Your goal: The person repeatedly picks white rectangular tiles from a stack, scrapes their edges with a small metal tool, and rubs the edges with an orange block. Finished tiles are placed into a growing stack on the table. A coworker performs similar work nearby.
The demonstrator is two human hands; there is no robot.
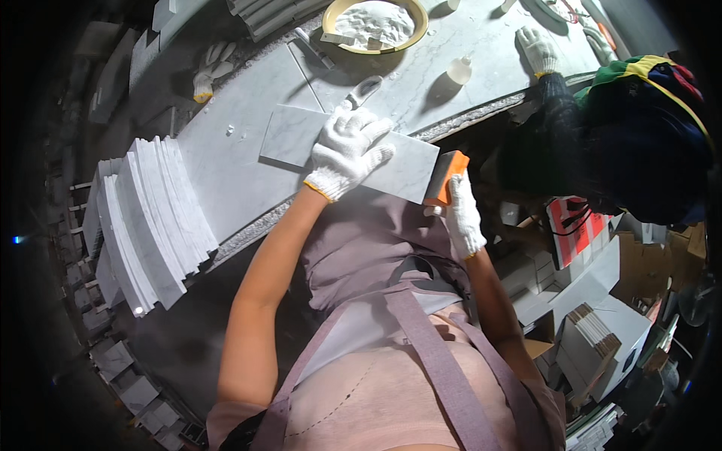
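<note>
A white marble-patterned tile (408, 167) lies at a slant on the worktable, its near right part jutting past the table's edge. My left hand (348, 150), in a white knit glove, rests flat on the tile with its fingers apart. At the tile's short right end, my gloved right hand (464, 214) grips an orange sanding block (448, 174), which is up against that edge or very close to it. Just beyond my left fingertips is a small pale oval object (365, 92) whose kind I cannot make out.
A yellow-rimmed bowl of white powder (374, 26) stands on the marble worktable (241, 161), near a small translucent bottle (459, 71). Stacked tiles (154, 218) lean at left, beside a loose glove (213, 71). A co-worker (609, 135) works at right; boxes (602, 338) sit below.
</note>
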